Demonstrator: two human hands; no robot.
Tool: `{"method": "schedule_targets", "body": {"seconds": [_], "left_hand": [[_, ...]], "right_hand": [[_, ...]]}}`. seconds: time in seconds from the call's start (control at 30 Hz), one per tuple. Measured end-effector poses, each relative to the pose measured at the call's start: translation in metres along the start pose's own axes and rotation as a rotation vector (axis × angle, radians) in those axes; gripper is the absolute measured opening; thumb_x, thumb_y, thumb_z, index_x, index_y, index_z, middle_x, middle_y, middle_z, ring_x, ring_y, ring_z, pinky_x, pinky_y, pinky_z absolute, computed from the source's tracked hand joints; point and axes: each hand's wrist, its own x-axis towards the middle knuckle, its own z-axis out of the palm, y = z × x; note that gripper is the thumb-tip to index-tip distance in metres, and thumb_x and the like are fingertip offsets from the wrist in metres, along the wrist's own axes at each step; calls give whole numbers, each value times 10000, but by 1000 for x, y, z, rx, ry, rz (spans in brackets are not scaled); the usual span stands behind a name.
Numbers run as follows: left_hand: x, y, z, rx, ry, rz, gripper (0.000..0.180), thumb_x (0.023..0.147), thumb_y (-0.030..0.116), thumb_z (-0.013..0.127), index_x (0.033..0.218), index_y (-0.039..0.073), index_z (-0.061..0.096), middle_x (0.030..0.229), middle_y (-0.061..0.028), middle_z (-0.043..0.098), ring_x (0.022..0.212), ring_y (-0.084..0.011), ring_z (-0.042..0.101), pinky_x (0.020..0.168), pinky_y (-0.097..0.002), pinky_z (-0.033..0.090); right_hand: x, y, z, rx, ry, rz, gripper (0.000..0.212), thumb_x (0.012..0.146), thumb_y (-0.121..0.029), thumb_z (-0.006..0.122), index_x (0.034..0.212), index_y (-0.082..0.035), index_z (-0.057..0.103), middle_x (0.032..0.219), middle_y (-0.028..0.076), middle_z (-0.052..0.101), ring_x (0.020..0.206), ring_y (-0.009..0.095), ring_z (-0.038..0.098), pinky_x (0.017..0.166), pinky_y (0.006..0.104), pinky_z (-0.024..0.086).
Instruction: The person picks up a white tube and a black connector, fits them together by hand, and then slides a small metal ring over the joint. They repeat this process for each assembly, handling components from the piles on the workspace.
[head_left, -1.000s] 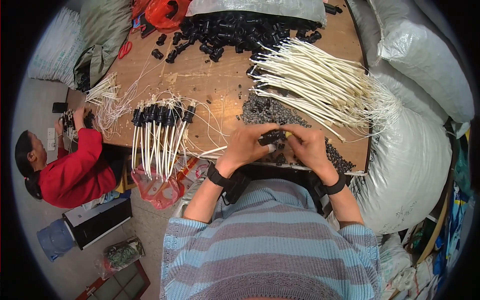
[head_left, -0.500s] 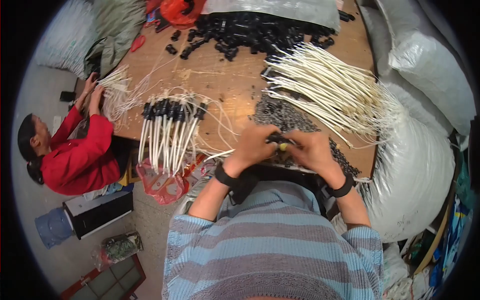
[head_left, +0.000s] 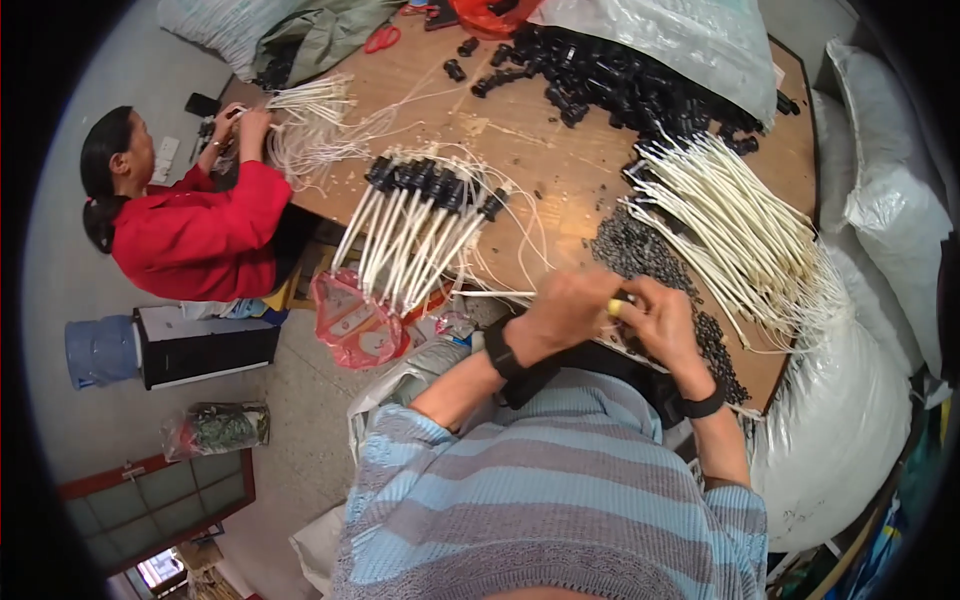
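Note:
My left hand (head_left: 572, 312) and my right hand (head_left: 662, 322) meet just beyond the table's near edge. In the right one, thumb and fingers pinch a small black fitting with a pale yellow part (head_left: 614, 306). Curled in close beside it, the fingers of my left hand are closed and slightly blurred; what they grip is mostly hidden. Small dark nut-like parts (head_left: 640, 245) lie spread past my hands. To the right rests a large bundle of white cords (head_left: 735, 230). A row of white tubes with black fittings (head_left: 425, 220) sticks out over the edge on the left.
Black plastic fittings (head_left: 620, 85) heap at the back, partly under a white sack (head_left: 670, 40). Full white sacks (head_left: 835, 400) crowd the right side. A co-worker in red (head_left: 205, 235) handles thin white cords at the left. A red plastic bag (head_left: 345, 320) hangs below the tubes.
The view has turned, so the table sits further right and tilted. My hands stay together around the small fitting; my left hand has rolled over, back upward.

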Motion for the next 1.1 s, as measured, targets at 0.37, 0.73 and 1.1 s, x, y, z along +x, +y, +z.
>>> {"method": "schedule_targets", "body": {"seconds": [0.37,0.73,1.1], "left_hand": [[-67,-11,-2,-1166,-245,-490,285,852,97,598,1128,23,599,812,40,572,679,-25,491,587,-191,390],[-72,-53,38,-1913,-578,-902,151,854,91,528,985,28,569,726,-41,568,450,-46,416,354,-180,289],[-88,-46,-21,-819,-99,-377,255,768,88,596,1008,25,653,683,-24,589,551,-118,543,503,-252,407]], "right_hand": [[-33,5,46,517,-171,220,238,828,-48,706,1052,19,664,720,-29,604,621,39,491,536,213,371],[-31,14,68,371,-79,307,163,838,-114,694,798,37,651,599,-36,459,577,50,396,486,269,326],[-45,-46,42,-243,34,-411,216,789,-19,675,1001,13,656,827,166,644,721,336,625,637,347,494]]}}
